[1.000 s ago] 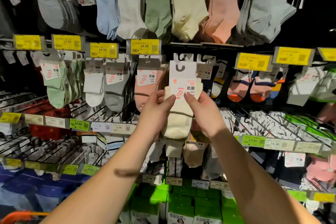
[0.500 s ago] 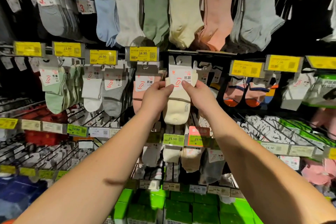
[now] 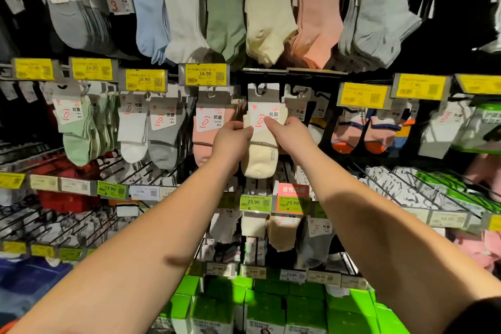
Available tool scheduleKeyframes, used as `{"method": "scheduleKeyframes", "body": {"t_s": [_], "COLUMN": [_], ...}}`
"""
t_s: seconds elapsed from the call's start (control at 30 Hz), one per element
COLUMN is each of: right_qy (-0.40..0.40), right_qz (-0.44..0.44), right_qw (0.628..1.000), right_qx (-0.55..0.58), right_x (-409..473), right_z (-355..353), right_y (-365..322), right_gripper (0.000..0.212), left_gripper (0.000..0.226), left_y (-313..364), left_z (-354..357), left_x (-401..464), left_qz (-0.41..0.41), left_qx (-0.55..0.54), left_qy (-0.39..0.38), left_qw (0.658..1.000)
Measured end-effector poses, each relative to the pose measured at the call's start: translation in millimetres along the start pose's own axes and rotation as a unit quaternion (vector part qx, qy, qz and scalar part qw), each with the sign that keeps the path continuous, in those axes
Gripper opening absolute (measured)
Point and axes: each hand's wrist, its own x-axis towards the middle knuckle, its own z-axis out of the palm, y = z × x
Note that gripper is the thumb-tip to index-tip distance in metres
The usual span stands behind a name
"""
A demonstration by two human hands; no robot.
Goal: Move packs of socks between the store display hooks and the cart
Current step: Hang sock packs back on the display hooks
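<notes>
Hand (image 3: 231, 141) fingers hidden behind cream sock pack (image 3: 261, 156)

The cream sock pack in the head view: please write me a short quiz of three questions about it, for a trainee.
1. True or false: both hands hold the cream sock pack.
2. Which pack hangs directly to its left? A) pink B) black C) red
3. Fill in: the yellow tag above the pink pack reads ____.

Key:
1. True: the left hand and the right hand pinch its card from both sides.
2. A
3. 16.90
</notes>
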Motion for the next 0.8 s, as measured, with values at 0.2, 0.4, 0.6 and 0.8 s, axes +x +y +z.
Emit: {"method": "scheduleKeyframes", "body": {"t_s": [0.2,0.4,0.6,0.8], "right_qy": [-0.023,-0.016,-0.024,-0.007], "right_qz": [0.039,0.054,0.02,-0.018], "right_qw": [0.999,0.997,0.991,0.995], "right_qx": [-0.028,-0.06,-0.129,-0.095], "right_x": [26.6,35.8,-2.0,-95.3], "right_z": [10.0,13.1,5.6,-29.9], "right_y": [1.0,3.6,15.1,92.0], "right_gripper": [0.076,0.071,0.078,0.017], "left_gripper": [0.041,0.041,0.048,0.011], "left_y": [0.5,2.9,-17.5,-73.1], "left_z": [17.4,30.4,25.9,24.4], "left_x": [9.0,14.3,-7.9,-62.1], "left_qz": [-0.013,-0.021,0.003,0.076], "left_qx": [0.053,0.1,0.115,0.09], "left_qy": [0.006,-0.007,0.003,-0.085], "left_qw": [0.998,0.995,0.993,0.989]}}
